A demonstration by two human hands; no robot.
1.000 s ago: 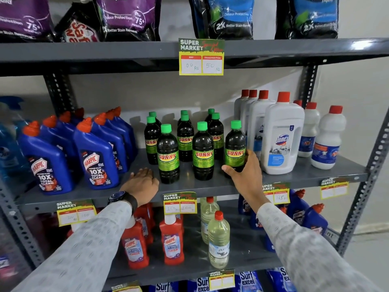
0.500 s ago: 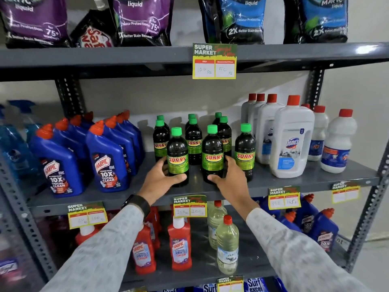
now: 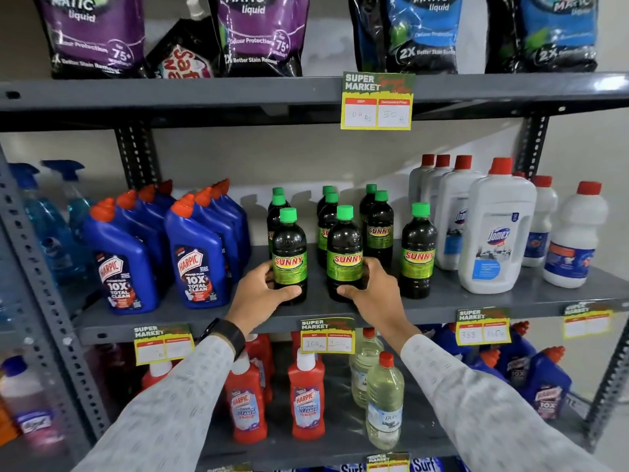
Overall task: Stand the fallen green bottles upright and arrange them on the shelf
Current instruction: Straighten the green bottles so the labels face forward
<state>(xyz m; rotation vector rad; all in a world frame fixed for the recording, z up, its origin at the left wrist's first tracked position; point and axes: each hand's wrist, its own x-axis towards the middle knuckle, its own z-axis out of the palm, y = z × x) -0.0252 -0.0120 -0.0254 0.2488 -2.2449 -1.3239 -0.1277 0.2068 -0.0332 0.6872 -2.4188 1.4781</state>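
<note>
Middle shelf (image 3: 452,303): every green-capped SUNNY bottle in view stands upright, three in the front row and more ranked behind, so the righting looks done and only squaring up the rows seems left (a judgement from how they stand). Left hand (image 3: 262,294) is wrapped around the base of the front-left SUNNY bottle (image 3: 289,257) and right hand (image 3: 372,294) around the front-middle SUNNY bottle (image 3: 344,255), while the front-right SUNNY bottle (image 3: 418,252) stands untouched just beside the white Domex jug (image 3: 495,233). Rear bottles are largely hidden behind the front ones, so their count and labels are uncertain, and fingertips behind the bottles cannot be seen.
</note>
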